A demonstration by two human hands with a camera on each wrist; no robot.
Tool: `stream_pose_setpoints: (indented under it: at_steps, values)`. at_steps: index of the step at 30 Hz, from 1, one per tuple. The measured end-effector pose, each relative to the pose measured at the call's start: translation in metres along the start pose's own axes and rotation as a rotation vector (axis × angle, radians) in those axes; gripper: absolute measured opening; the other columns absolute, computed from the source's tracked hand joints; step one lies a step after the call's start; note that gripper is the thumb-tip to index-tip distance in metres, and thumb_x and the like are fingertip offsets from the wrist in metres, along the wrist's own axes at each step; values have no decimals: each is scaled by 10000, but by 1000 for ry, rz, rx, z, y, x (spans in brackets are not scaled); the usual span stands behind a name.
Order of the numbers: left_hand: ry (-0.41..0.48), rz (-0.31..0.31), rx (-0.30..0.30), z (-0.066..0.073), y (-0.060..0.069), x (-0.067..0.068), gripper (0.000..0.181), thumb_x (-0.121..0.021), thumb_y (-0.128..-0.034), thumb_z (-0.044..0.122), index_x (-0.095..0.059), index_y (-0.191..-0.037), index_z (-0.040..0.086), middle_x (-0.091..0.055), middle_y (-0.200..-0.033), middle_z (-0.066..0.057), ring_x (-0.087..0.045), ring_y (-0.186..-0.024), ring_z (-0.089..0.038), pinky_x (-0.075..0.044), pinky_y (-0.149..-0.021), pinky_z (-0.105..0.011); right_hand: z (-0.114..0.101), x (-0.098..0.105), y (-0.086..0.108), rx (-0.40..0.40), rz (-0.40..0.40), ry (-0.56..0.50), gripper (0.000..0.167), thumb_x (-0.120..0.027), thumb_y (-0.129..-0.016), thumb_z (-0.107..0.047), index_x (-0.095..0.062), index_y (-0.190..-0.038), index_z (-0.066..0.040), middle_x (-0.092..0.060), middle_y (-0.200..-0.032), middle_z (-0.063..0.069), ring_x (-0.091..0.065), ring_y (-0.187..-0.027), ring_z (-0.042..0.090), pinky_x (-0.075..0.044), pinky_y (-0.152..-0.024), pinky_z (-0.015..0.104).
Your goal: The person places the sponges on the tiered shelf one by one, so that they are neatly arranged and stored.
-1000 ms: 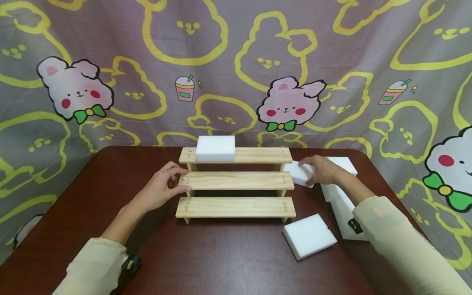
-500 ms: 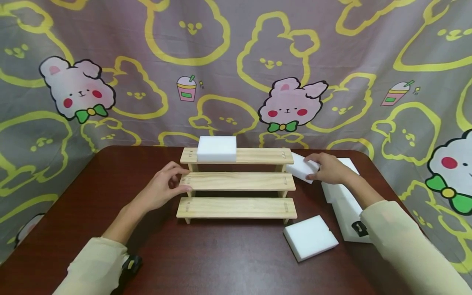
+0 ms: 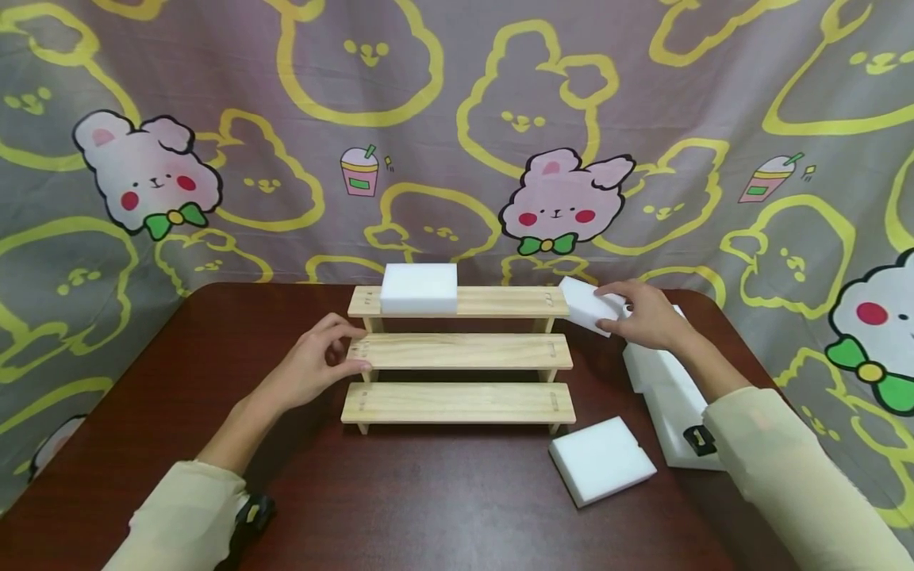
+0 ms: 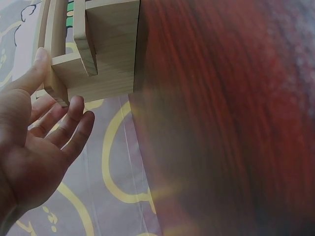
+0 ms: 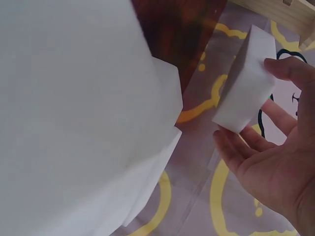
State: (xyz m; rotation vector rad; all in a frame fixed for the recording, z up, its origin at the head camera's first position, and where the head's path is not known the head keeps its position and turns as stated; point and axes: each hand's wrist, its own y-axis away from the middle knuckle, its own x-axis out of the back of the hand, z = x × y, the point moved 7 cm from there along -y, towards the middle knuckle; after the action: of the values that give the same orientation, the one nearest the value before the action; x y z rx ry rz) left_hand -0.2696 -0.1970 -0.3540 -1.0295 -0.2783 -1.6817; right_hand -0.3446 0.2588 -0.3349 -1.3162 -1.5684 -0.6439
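A three-tier wooden shelf (image 3: 457, 403) stands mid-table. The left hand (image 3: 314, 361) pinches the left end of its middle board (image 3: 457, 351); in the left wrist view the left hand (image 4: 44, 142) has its thumb on one side of the board and its fingers at the other. A white foam block (image 3: 587, 304), also seen in the right wrist view as a foam block (image 5: 248, 81), is gripped between thumb and fingers of the right hand (image 3: 646, 316), beside the top tier's right end. Another white block (image 3: 419, 288) lies on the left part of the top board.
One white block (image 3: 603, 461) lies on the dark red table (image 3: 428, 492), right of the shelf's front. Farther right, larger white foam pieces (image 3: 674, 404) sit partly under the right forearm. A patterned curtain (image 3: 428, 159) hangs behind the table.
The right hand and its foam block have risen and moved slightly right, up to the top tier's level. The left hand keeps its place on the middle board.
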Motion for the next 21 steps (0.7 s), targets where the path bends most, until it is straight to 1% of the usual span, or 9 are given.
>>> stream_pose_setpoints:
  at_steps: [3,6,9,15,21]
  values:
    - [3,0,-1,0,0,0,414,-842,-882,124,-695,-1234,-37,-564,-1061,-78,-518,-780,-180,-487,-684,-321,-2,4,1,3,20,-16,469,-811,-860,-152,-673,-1262,45,-613,-1251,299,-592,-1024,426,-499,-862,552]
    - [6,3,-4,0,0,0,413,-842,-882,122,-695,-1233,-38,-564,-1058,-78,-516,-780,-179,-484,-682,-316,-5,8,2,15,40,-37,472,-807,-860,-130,-665,-1270,58,-599,-1273,314,-600,-1050,443,-516,-886,579]
    - [4,4,-6,0,0,0,414,-843,-881,124,-696,-1234,-38,-563,-1055,-76,-514,-781,-176,-479,-678,-308,-6,11,3,22,55,-57,473,-802,-865,-121,-660,-1278,61,-581,-1263,319,-617,-1054,461,-525,-896,595]
    - [6,3,-7,1,0,0,417,-842,-882,126,-695,-1236,-38,-560,-1047,-74,-512,-782,-177,-476,-679,-308,-5,14,3,4,58,-52,478,-798,-886,-158,-657,-1300,36,-563,-1260,299,-619,-1000,432,-508,-838,526]
    - [12,4,-7,0,0,0,413,-840,-882,114,-694,-1234,-44,-558,-1054,-80,-512,-776,-180,-474,-673,-300,-6,16,2,-16,47,-54,492,-795,-896,-189,-651,-1317,22,-546,-1289,288,-595,-989,407,-488,-791,473]
